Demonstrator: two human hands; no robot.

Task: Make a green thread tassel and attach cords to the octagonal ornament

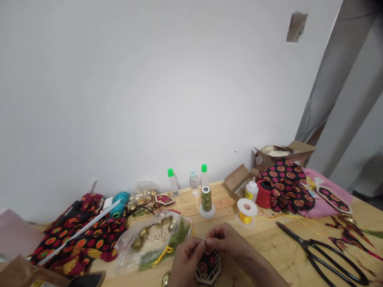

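Between the left hand (186, 261) and the right hand (229, 241) is a charm (206, 268). Both pinch its top, close together; the bit there is too small to see. Right of them lie scissors (302, 241); left, a bag (154, 229).

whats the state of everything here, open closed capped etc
octagonal piece: held at top edge
left hand: fingertips pinched
right hand: fingertips pinched
scissors: blades closed
left green-topped bottle: capped
right green-topped bottle: capped
olive spool: upright
teal spool: on its side
small cardboard box: open
large cardboard box: open
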